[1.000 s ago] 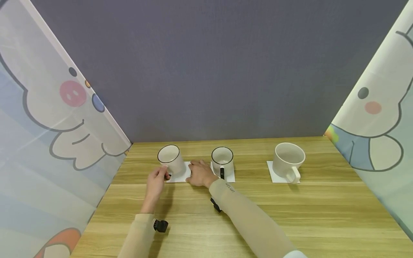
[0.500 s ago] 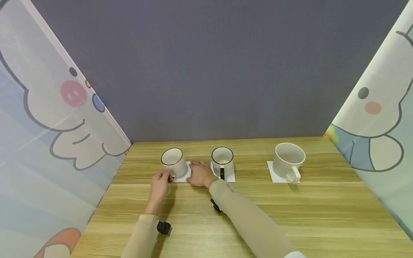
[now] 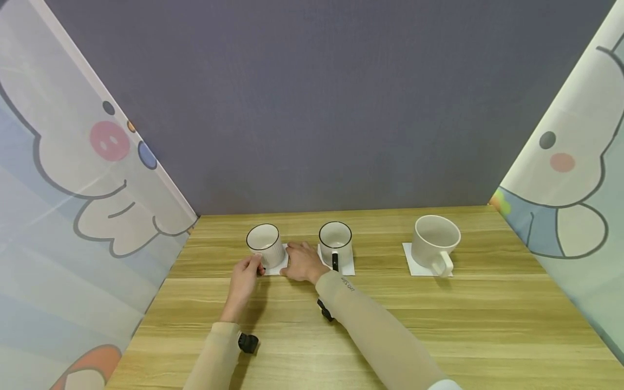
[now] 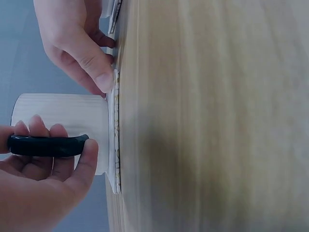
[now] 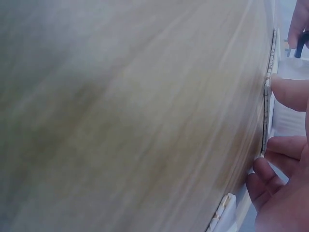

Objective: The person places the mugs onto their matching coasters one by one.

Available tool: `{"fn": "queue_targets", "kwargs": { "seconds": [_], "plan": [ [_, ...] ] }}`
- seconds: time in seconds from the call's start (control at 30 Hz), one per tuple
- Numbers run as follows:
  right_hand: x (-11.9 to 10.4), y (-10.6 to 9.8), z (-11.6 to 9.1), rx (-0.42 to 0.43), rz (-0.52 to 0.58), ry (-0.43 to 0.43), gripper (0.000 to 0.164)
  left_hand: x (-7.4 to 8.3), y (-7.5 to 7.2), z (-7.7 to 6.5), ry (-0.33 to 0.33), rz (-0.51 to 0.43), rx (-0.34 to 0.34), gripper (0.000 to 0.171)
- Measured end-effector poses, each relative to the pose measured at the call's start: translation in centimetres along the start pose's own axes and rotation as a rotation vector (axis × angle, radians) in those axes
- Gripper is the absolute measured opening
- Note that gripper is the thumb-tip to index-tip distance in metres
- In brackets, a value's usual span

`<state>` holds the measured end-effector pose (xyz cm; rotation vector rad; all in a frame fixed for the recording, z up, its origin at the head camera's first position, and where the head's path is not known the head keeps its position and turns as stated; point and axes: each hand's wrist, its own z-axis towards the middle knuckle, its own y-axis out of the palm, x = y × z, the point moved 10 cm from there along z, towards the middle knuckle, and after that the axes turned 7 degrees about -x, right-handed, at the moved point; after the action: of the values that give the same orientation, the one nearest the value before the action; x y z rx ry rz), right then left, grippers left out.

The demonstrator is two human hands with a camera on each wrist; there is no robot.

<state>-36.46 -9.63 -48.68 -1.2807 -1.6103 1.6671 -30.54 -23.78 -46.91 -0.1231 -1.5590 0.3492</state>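
My left hand (image 3: 247, 276) holds a white mug (image 3: 265, 244) with a dark rim by its black handle (image 4: 46, 146). In the left wrist view the mug's ribbed side shows, and its base sits on a square white coaster (image 4: 114, 179). My right hand (image 3: 304, 262) holds the coaster's right side, thumb at the near corner, index finger at the far one; the right wrist view shows the thumb (image 5: 292, 94) right at the coaster's edge. To the right, a second dark-rimmed mug (image 3: 335, 238) with a black handle stands on its own coaster (image 3: 348, 268).
A larger plain white mug (image 3: 435, 244) stands on a white coaster (image 3: 416, 268) further right. All are on a wooden table (image 3: 439, 336), below a grey back panel (image 3: 322, 108). Cartoon-printed panels flank the table.
My left hand has moved the mug right and slightly nearer, onto the middle of the coaster. My right hand has stayed at the coaster's side.
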Motion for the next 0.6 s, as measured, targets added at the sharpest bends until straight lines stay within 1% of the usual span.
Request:
{"fn": "queue_targets", "kwargs": {
  "seconds": [0.17,0.4,0.47,0.6],
  "plan": [
    [-0.07,-0.13,-0.08,-0.007,0.008,0.004,0.065,0.34,0.00,-0.06,0.003,0.022,0.008,0.041],
    [-0.09,-0.03,-0.09,-0.016,0.017,0.001,0.066,0.33,0.03,-0.19,-0.006,0.013,0.012,0.040],
    [-0.13,-0.06,-0.13,-0.018,0.004,0.002,0.065,0.24,0.12,-0.17,-0.014,0.002,0.001,0.041],
    [-0.47,-0.22,-0.33,-0.019,-0.013,-0.002,0.061,0.00,0.34,-0.12,-0.041,-0.057,-0.027,0.042]
  ]
}}
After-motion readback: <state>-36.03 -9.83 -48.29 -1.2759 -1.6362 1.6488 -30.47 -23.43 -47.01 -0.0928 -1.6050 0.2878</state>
